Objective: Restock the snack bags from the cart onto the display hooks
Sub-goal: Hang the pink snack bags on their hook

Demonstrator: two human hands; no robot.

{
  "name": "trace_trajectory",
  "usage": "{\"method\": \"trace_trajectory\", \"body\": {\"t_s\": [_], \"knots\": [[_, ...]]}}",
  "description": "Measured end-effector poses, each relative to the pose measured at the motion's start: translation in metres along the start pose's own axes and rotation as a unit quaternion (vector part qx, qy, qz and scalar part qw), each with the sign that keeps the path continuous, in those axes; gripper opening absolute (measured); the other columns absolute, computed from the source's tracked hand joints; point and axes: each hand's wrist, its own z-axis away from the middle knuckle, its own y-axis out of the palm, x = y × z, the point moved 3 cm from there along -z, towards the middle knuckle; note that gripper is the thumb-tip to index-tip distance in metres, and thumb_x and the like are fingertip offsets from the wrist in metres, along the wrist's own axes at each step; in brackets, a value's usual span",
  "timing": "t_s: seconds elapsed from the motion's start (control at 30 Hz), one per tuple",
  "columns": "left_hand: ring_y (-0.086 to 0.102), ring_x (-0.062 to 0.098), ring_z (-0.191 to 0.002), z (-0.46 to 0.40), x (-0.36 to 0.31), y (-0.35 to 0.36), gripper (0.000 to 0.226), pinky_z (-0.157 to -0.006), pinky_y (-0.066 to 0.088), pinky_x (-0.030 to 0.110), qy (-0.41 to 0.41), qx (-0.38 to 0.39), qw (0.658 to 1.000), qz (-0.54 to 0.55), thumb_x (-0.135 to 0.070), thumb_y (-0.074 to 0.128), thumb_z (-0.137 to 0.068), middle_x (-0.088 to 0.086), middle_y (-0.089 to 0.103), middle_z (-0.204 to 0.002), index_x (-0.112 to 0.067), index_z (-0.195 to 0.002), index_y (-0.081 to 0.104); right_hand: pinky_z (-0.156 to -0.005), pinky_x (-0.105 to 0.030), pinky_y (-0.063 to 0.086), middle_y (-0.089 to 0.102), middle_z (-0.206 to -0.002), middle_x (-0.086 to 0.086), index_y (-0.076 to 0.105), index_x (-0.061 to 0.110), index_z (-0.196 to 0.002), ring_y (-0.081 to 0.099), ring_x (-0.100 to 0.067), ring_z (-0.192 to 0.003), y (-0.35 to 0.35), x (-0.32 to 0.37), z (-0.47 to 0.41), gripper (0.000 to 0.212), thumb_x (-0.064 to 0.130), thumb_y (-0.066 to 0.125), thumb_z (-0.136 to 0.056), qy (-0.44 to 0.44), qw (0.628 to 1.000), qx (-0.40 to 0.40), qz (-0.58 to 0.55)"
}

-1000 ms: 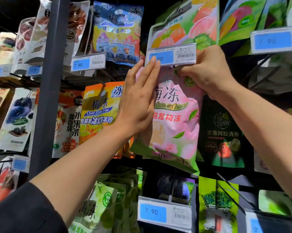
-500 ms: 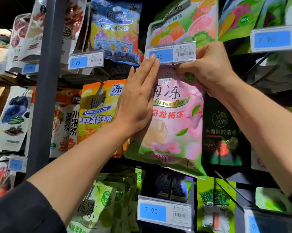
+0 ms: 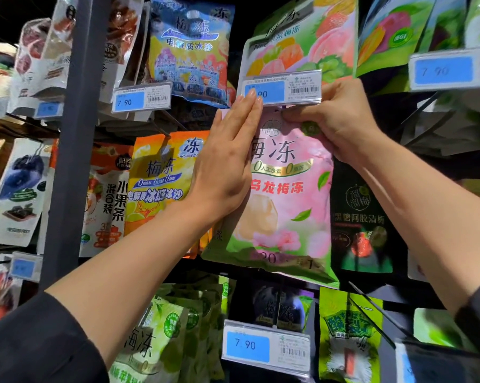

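Observation:
A pink and green snack bag point(image 3: 286, 200) hangs tilted in front of the display, its top just under a price tag point(image 3: 281, 88) that fronts a hook. My left hand point(image 3: 227, 167) lies flat on the bag's left side, fingers straight, with the fingertips reaching the tag's lower edge. My right hand point(image 3: 335, 120) pinches the bag's top right corner below the tag. The hook itself is hidden behind the tag and my hands. The cart is out of view.
Other snack bags hang all around: an orange bag point(image 3: 161, 178) to the left, a black bag point(image 3: 360, 217) to the right, green bags point(image 3: 156, 333) below. A dark upright post point(image 3: 70, 139) stands at the left. Bare hook rods point(image 3: 371, 308) stick out at the lower right.
Both hands and the pink bag have moved slightly up, so my left fingertips now overlap the tag's lower edge. The grip is unchanged.

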Motion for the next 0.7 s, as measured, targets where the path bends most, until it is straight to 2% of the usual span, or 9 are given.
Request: {"method": "trace_trajectory", "body": {"t_s": [0.07, 0.2, 0.37, 0.53, 0.6, 0.7], "knots": [[0.02, 0.022, -0.146, 0.0, 0.001, 0.0, 0.065, -0.12, 0.006, 0.034, 0.001, -0.002, 1.0, 0.0, 0.002, 0.034, -0.084, 0.01, 0.027, -0.156, -0.004, -0.148, 0.03, -0.083, -0.046, 0.058, 0.075, -0.09, -0.009, 0.075, 0.004, -0.097, 0.072, -0.026, -0.085, 0.002, 0.0, -0.002, 0.037, -0.008, 0.078, -0.063, -0.007, 1.0, -0.005, 0.02], [0.021, 0.022, -0.146, 0.0, 0.001, 0.001, 0.067, -0.12, 0.009, 0.035, 0.002, -0.012, 1.0, 0.002, 0.007, 0.039, -0.082, 0.011, 0.028, -0.156, -0.004, -0.148, 0.031, -0.078, -0.04, 0.059, 0.076, -0.091, -0.004, 0.077, 0.01, -0.095, 0.072, -0.017, -0.084, 0.003, 0.0, -0.007, 0.039, -0.004, 0.077, -0.058, -0.026, 0.998, -0.008, 0.061], [0.022, 0.022, -0.145, 0.002, -0.001, 0.001, 0.068, -0.121, 0.013, 0.037, -0.006, -0.021, 1.0, -0.001, 0.006, 0.036, -0.08, 0.011, 0.029, -0.155, -0.004, -0.148, 0.032, -0.078, -0.045, 0.059, 0.075, -0.092, -0.001, 0.078, 0.012, -0.094, 0.072, -0.015, -0.086, 0.003, 0.001, -0.013, 0.042, 0.004, 0.075, -0.053, -0.037, 0.994, -0.012, 0.106], [0.022, 0.022, -0.145, 0.0, -0.004, -0.001, 0.075, -0.12, 0.007, 0.031, -0.005, -0.016, 1.0, -0.007, -0.005, 0.024, -0.073, 0.01, 0.028, -0.156, -0.004, -0.148, 0.031, -0.082, -0.048, 0.058, 0.075, -0.093, -0.009, 0.077, 0.008, -0.093, 0.072, -0.024, -0.089, 0.008, -0.005, -0.008, 0.039, -0.002, 0.074, -0.055, -0.032, 0.999, -0.024, 0.003], [0.022, 0.021, -0.145, 0.0, -0.004, 0.0, 0.077, -0.121, 0.01, 0.034, -0.007, -0.019, 1.0, -0.004, -0.01, 0.022, -0.072, 0.01, 0.029, -0.156, -0.004, -0.148, 0.031, -0.085, -0.048, 0.057, 0.074, -0.095, -0.013, 0.075, 0.001, -0.096, 0.072, -0.027, -0.091, 0.009, -0.01, -0.008, 0.039, -0.004, 0.076, -0.058, -0.028, 0.998, -0.03, -0.038], [0.023, 0.02, -0.143, 0.001, -0.002, 0.002, 0.069, -0.119, 0.019, 0.043, -0.002, -0.03, 1.0, -0.006, -0.003, 0.028, -0.078, 0.01, 0.031, -0.155, -0.003, -0.147, 0.033, -0.089, -0.044, 0.056, 0.073, -0.098, -0.016, 0.072, -0.003, -0.099, 0.071, -0.029, -0.093, 0.01, -0.017, -0.006, 0.038, -0.006, 0.077, -0.061, -0.007, 0.996, -0.027, -0.088]]}}
